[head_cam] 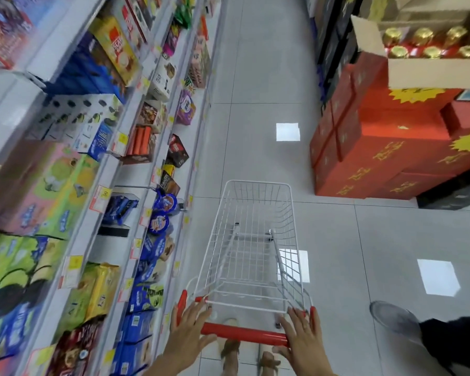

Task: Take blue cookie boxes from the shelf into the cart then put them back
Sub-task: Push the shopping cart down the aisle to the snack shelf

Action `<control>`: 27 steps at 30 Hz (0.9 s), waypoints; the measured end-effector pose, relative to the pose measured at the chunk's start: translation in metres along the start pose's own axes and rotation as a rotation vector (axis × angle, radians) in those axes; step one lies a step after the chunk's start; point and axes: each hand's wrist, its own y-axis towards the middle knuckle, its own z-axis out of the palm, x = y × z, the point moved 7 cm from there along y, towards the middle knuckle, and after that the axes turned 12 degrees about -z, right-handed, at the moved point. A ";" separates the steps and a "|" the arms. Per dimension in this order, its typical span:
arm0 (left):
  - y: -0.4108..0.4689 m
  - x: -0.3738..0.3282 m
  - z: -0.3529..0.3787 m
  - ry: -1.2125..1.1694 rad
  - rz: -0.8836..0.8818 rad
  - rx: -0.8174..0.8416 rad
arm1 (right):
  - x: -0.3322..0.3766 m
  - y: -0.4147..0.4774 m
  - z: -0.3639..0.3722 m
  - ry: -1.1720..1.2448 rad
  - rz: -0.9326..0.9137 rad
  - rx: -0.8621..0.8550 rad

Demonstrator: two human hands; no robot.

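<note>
Blue cookie boxes [140,325], unreadably blurred.

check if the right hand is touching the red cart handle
Touching. The head view shows the right hand lying over the right end of the red cart handle, with no gap and the thumb below it.

Cart [255,240]: one
Hands: two, left hand [190,329] and right hand [301,335]
Round blue tins [166,203]: two
Gold caps [423,36] in open carton [432,74]: six
Grey shoe [391,317]: one
</note>
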 end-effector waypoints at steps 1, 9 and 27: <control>0.006 0.000 -0.009 -0.023 -0.013 0.011 | -0.003 0.008 -0.006 -0.015 0.000 0.018; 0.077 -0.020 -0.091 -0.052 0.027 -0.041 | -0.040 0.095 -0.080 -0.067 -0.024 0.033; 0.309 -0.067 -0.338 -0.090 0.083 -0.081 | -0.151 0.361 -0.276 -0.139 -0.104 -0.157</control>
